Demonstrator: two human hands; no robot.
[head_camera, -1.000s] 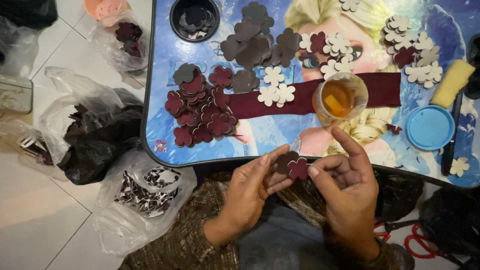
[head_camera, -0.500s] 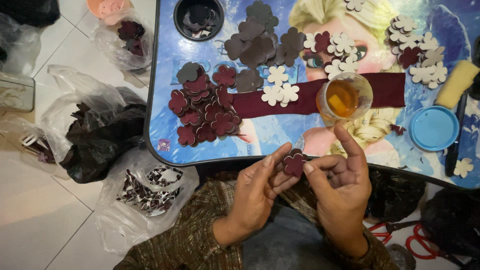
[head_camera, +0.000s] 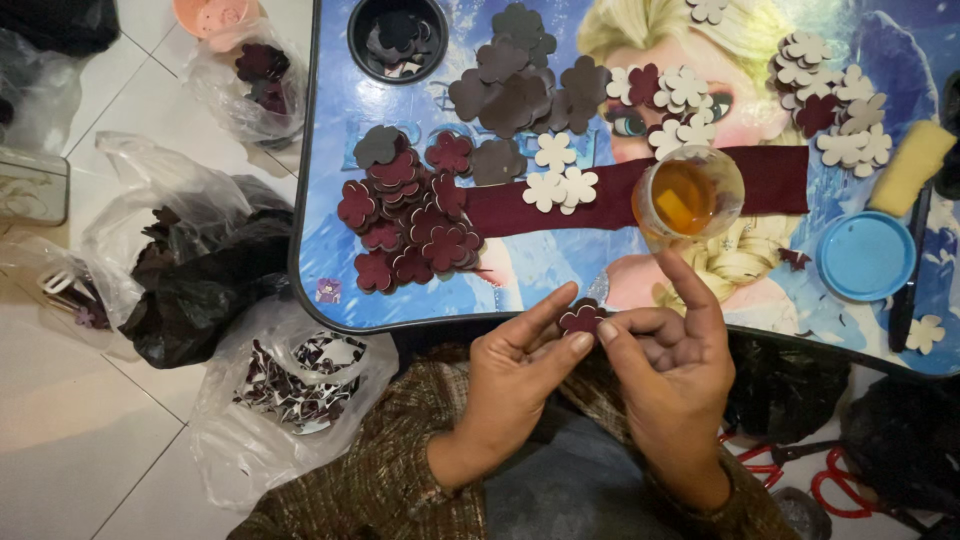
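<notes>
Both hands are meeting just below the near edge of the surface (head_camera: 330, 240), and between them a small maroon flower (head_camera: 582, 319) is being pinched. The left hand (head_camera: 515, 385) is pressing thumb and forefinger onto the flower's left side; the right hand (head_camera: 672, 385) is clamping it from the right with thumb and middle finger, its index finger standing straight up toward the cup (head_camera: 690, 197) of amber liquid. Compared with a second ago, the flower is sitting a little higher and closer to the surface edge, and the fingers are closing more tightly round it; it appears to be two layers being squeezed together, though the view is too small to be sure. That suggests a pressing step is now under way rather than a pick-up.

On the surface, a heap of maroon flowers (head_camera: 405, 225) is lying at the left, grey flowers (head_camera: 520, 75) beyond it, white flowers (head_camera: 555, 185) beside a maroon strip (head_camera: 780, 175), and more white ones (head_camera: 835, 95) at the far right. A black bowl (head_camera: 397, 38) is standing at the far edge, a blue lid (head_camera: 866, 256) and a yellow sponge (head_camera: 910, 165) at the right. On the floor, plastic bags (head_camera: 290, 400) of cut scraps are crowding the left side; red scissors (head_camera: 840, 485) are lying at lower right.
</notes>
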